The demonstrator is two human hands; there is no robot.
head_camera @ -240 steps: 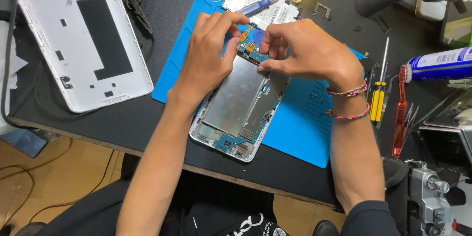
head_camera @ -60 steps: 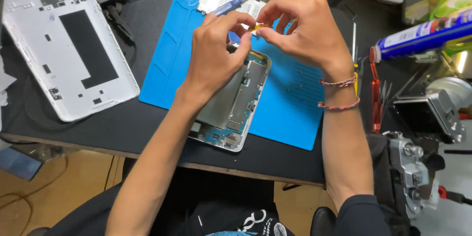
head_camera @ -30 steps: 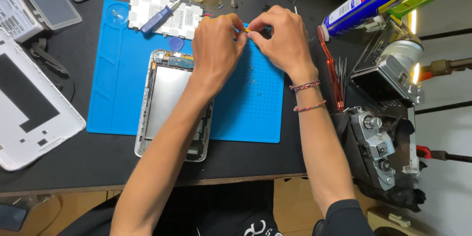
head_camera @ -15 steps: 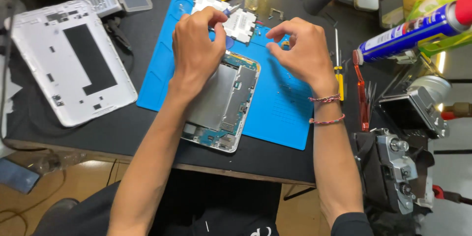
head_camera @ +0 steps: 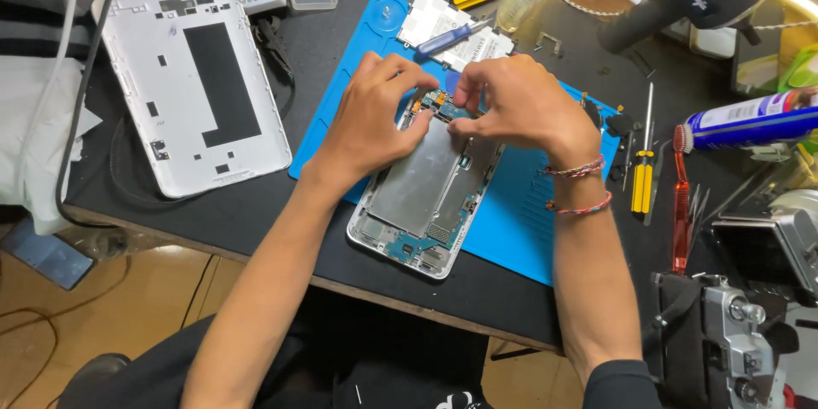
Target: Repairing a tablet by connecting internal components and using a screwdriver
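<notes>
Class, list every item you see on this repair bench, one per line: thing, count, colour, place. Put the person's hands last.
opened tablet: 1, silver and blue, on the mat's near edge under both hands
work mat: 1, blue, centre of the table
table: 1, black
back cover: 1, white, left of the mat
blue screwdriver: 1, on white parts at the mat's far end
yellow screwdriver: 1, right of the mat
red tool: 1, beside the yellow screwdriver
spray can: 1, blue and white, far right, lying down
camera: 1, grey, lower right
left hand: 1, fingers on the tablet's far end
right hand: 1, wristbands, fingertips on the same spot
</notes>
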